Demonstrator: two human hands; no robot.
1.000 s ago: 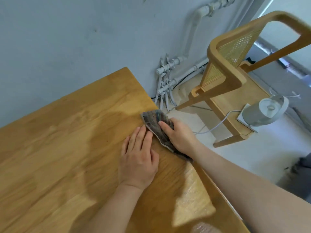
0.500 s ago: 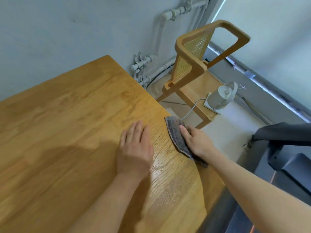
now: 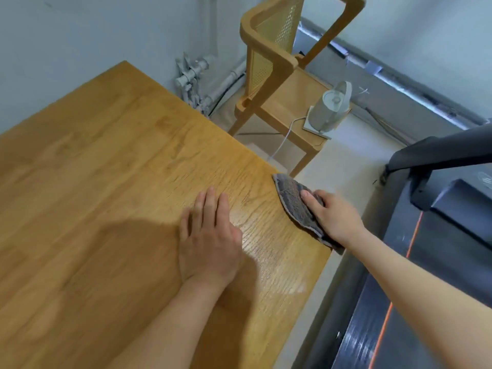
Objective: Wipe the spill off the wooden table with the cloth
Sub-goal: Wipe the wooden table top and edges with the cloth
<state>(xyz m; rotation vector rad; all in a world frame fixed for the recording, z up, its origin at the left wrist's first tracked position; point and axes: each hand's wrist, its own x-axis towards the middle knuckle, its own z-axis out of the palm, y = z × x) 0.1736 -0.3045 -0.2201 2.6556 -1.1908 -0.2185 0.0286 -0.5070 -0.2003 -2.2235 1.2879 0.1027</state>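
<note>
A grey patterned cloth (image 3: 294, 203) lies at the right edge of the wooden table (image 3: 106, 182), partly hanging over the edge. My right hand (image 3: 332, 217) presses down on the cloth, fingers laid over it. My left hand (image 3: 210, 235) rests flat on the tabletop a little left of the cloth, fingers together, holding nothing. Between the two hands and nearer to me, a wet sheen (image 3: 277, 265) shows on the wood grain.
A wooden chair with a cane back (image 3: 274, 62) stands beyond the table's right edge, a white kettle (image 3: 328, 107) with a cord on its seat. Grey pipes (image 3: 194, 78) run along the wall. A dark treadmill (image 3: 431, 249) stands to the right.
My right hand has slid the cloth along the right edge towards me. The left hand has stayed flat on the table. The view has swung right, bringing the treadmill in.
</note>
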